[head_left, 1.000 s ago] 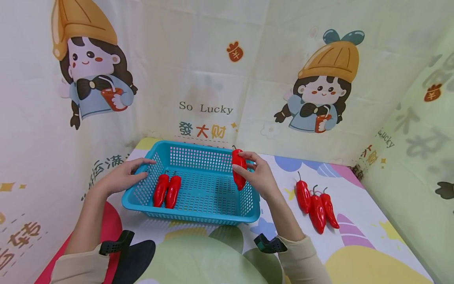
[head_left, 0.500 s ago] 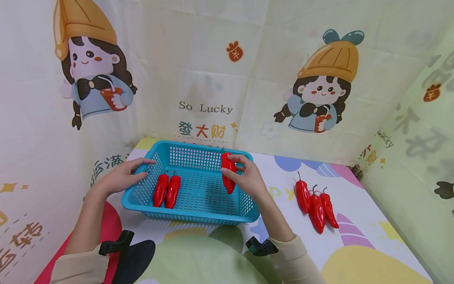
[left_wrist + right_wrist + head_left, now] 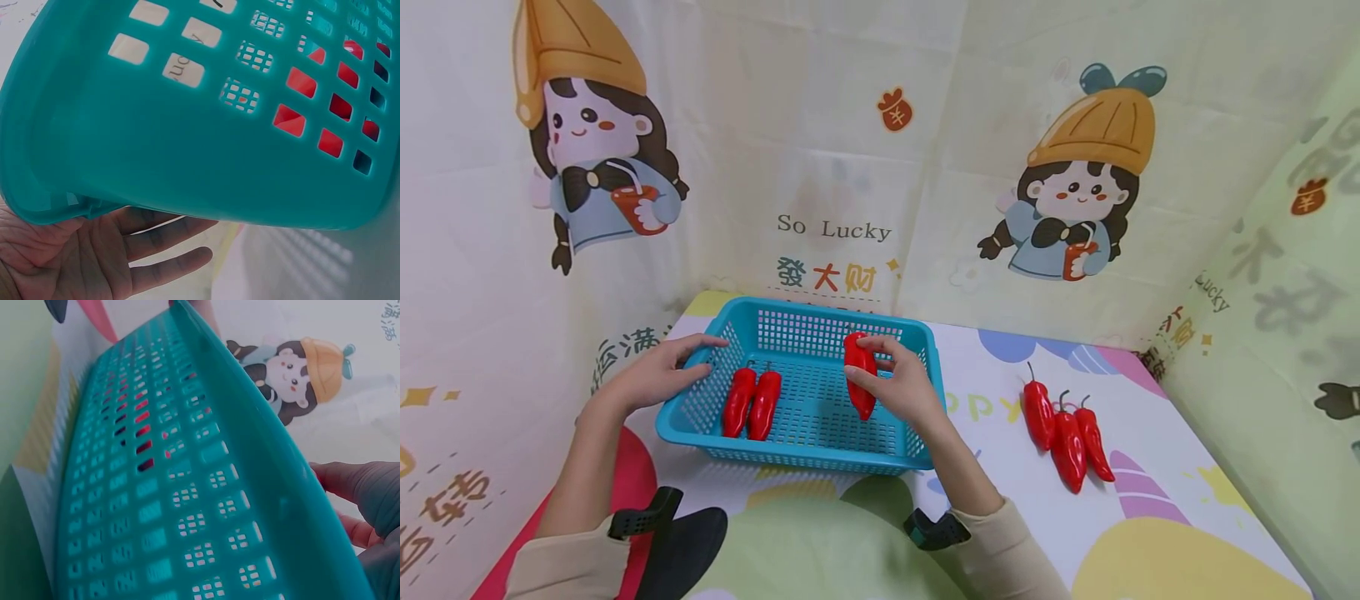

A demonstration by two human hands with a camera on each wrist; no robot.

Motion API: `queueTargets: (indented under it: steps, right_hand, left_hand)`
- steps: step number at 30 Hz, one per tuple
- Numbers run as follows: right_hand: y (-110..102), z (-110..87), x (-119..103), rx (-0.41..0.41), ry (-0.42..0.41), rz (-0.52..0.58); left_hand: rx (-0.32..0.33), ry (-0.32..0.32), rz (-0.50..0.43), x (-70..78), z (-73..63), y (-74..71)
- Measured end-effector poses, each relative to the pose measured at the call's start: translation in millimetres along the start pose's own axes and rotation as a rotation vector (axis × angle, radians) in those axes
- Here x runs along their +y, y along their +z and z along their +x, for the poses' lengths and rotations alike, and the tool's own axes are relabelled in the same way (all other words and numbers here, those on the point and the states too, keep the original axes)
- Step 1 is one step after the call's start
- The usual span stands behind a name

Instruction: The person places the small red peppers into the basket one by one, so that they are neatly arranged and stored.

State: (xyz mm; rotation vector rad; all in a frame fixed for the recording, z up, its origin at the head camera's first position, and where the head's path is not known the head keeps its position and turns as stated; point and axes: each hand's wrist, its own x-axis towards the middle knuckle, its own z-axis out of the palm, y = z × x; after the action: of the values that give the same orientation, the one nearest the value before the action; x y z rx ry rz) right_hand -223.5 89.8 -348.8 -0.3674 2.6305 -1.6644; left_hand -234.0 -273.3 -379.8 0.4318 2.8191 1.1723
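My right hand pinches a red chili pepper between thumb and fingers, over the right half of a blue plastic basket. The pepper hangs nearly upright, tip down. My left hand rests on the basket's left rim, thumb and index finger reaching over it. In the left wrist view, other fingers of that hand extend straight outside the basket wall. Two red peppers lie side by side in the basket's left part. In the right wrist view the basket wall hides the held pepper.
Outside the basket, three more red peppers lie close together on the patterned tablecloth at the right. A printed cloth wall stands right behind the basket, with others at both sides.
My right hand has moved left and a little toward me and lower with the pepper, from the basket's right end further inward. The left hand and basket have stayed put.
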Motion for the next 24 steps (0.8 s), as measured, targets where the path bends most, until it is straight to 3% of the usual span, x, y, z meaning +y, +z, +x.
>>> queueTargets:
  steps: [10,24]
  right_hand:
    - [15.4,-2.2,-2.5,-0.027,-0.018,-0.048]
    - [35.7,-3.9,-9.2,-0.059,-0.007,0.011]
  left_hand:
    - [-0.004,0.007,-0.008,-0.8,0.9,-0.9]
    - [-0.004,0.001,-0.013,0.5,-0.1,-1.3]
